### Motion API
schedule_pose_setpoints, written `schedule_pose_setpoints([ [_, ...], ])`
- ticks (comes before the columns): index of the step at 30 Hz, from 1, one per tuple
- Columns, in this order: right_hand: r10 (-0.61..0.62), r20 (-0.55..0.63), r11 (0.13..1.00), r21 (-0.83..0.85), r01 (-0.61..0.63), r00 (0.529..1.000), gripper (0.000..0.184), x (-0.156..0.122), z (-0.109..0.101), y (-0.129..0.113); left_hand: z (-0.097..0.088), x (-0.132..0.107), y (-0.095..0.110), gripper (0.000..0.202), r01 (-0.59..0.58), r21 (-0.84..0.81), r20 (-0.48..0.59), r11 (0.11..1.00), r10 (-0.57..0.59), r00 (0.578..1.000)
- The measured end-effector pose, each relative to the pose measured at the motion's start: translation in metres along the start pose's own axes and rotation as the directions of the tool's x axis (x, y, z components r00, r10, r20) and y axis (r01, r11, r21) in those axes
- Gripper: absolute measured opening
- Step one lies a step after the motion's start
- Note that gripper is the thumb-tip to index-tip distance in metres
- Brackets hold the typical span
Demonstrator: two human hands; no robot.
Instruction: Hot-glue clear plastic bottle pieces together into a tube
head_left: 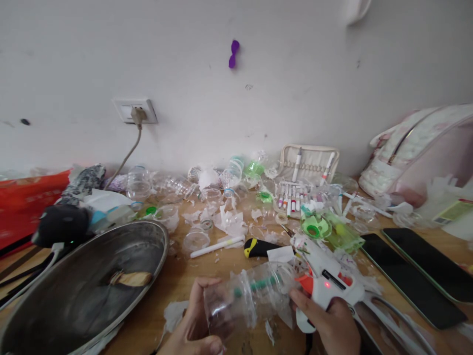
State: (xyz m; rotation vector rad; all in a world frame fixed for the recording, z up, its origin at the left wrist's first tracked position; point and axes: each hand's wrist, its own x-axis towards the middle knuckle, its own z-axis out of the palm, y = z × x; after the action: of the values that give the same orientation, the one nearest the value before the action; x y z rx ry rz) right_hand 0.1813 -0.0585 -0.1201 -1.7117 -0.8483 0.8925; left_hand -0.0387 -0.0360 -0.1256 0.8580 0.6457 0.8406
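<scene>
At the bottom centre my left hand (197,323) is closed around the open end of a cut clear plastic bottle (231,305), which lies on its side in the air above the table. A green strip shows through its wall. My right hand (330,323) grips a white glue gun (334,281) with an orange nozzle collar and a lit red light. The nozzle tip is hidden by the bottle's far end; I cannot tell whether they touch. Just beyond the bottle lies a black and yellow utility knife (258,248), near a white marker (218,246).
A large metal basin (148,236) with a light brown object in it stands at left. Two phones (410,281) lie at right. Cut plastic scraps, markers (293,199) and a pink backpack (417,153) line the wall. A plug (138,116) sits in the wall socket.
</scene>
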Motion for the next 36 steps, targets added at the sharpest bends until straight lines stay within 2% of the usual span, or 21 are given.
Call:
schedule_pose_setpoints([
  [4, 0.019, 0.006, 0.999, 0.029, -0.019, 1.0, 0.037, 0.002, 0.0, 0.006, -0.002, 0.0, 0.0, 0.059, 0.036, 0.027, -0.032, 0.999, -0.035, 0.999],
  [9, 0.02, 0.012, 0.999, 0.026, -0.02, 1.0, 0.039, 0.003, 0.0, 0.01, -0.003, 0.0, -0.001, 0.059, 0.014, 0.017, -0.016, 1.0, -0.014, 1.0],
  [14, 0.021, 0.004, 0.999, -0.034, -0.02, 1.0, 0.039, 0.002, -0.001, 0.006, 0.002, -0.001, 0.002, 0.055, 0.019, 0.005, -0.039, 1.0, -0.019, 0.999],
  [20, 0.07, 0.004, 0.997, 0.029, -0.07, 0.998, 0.04, 0.004, 0.0, 0.009, 0.0, 0.001, 0.0, 0.056, 0.025, 0.053, -0.023, 0.998, -0.024, 0.999],
  [23, 0.029, 0.005, 0.999, 0.037, -0.03, 1.0, 0.039, 0.004, 0.001, 0.01, 0.0, 0.002, 0.002, 0.057, 0.02, 0.043, -0.024, 0.999, -0.019, 1.0],
  [27, -0.001, 0.027, 1.0, 0.024, 0.001, 1.0, 0.036, 0.001, 0.002, 0.008, 0.002, -0.002, 0.005, 0.051, 0.054, 0.039, -0.089, 0.998, -0.051, 0.995],
  [30, -0.006, -0.058, 1.0, 0.017, 0.007, 0.998, 0.039, -0.001, 0.002, 0.006, -0.001, -0.004, 0.0, 0.048, 0.042, -0.014, -0.103, 0.999, -0.044, 0.994],
  [33, -0.11, -0.174, 0.993, 0.011, 0.114, 0.979, 0.042, -0.001, -0.002, 0.001, -0.007, 0.002, -0.01, 0.043, 0.018, -0.121, -0.111, 0.993, -0.032, 0.993],
  [34, -0.147, -0.196, 0.989, 0.006, 0.151, 0.97, 0.04, -0.001, -0.003, 0.0, -0.009, 0.005, -0.013, 0.039, 0.002, -0.163, -0.089, 0.987, -0.016, 0.996],
  [35, -0.162, -0.216, 0.986, -0.005, 0.164, 0.963, 0.037, -0.001, -0.005, 0.0, -0.011, 0.008, -0.014, 0.038, -0.057, -0.21, -0.015, 0.976, 0.056, 0.998],
  [36, -0.155, -0.234, 0.988, -0.02, 0.155, 0.96, 0.035, -0.001, -0.006, 0.0, -0.011, 0.011, -0.014, 0.038, -0.054, -0.229, -0.006, 0.972, 0.054, 0.998],
])
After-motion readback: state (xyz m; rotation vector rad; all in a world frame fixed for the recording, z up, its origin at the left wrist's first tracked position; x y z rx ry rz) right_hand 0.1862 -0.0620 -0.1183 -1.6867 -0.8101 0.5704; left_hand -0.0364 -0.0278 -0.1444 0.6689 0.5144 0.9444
